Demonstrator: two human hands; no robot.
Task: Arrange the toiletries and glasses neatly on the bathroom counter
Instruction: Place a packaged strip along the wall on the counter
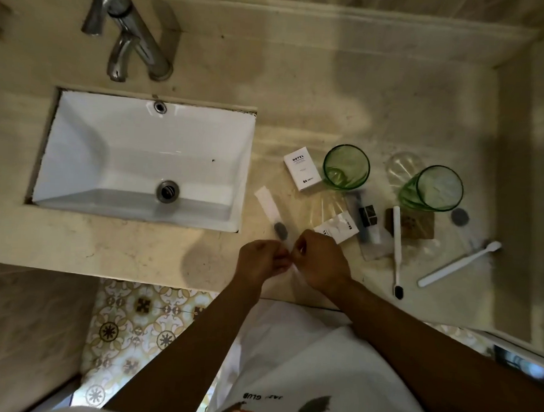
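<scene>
Where the head view looks straight down, the beige worktop (302, 91) carries, right of the white sink (141, 155), a countable lot: two green glasses, one (346, 166) beside a white box printed HOTEL (302, 168), the other (435, 189) farther right; two white toothbrushes, one with dark bristles (397, 247) lying near-upright in frame, one all white (460, 264) lying diagonally; a second, smaller white box (337, 228); one small black packet (367, 214); one brown card (418, 224) under the dark-bristled brush's handle; one grey disc (460, 216) just beside the right-hand glass. One long clear wrapper (272, 212) with a white end and a dark-bristled head inside runs from near the sink corner down to the hands. Left hand (260, 262) and right hand (320, 260) meet at the worktop's front edge, forearms converging from below; the fingers of both are curled and pinch the near end of that wrapper between them. One chrome tap (137, 41) stands behind the sink. Clear film around the black packet and a faint round shape (403, 165) behind the right glass are hard to make out; a printed white shirt (318, 381) is cut off at the bottom.
</scene>
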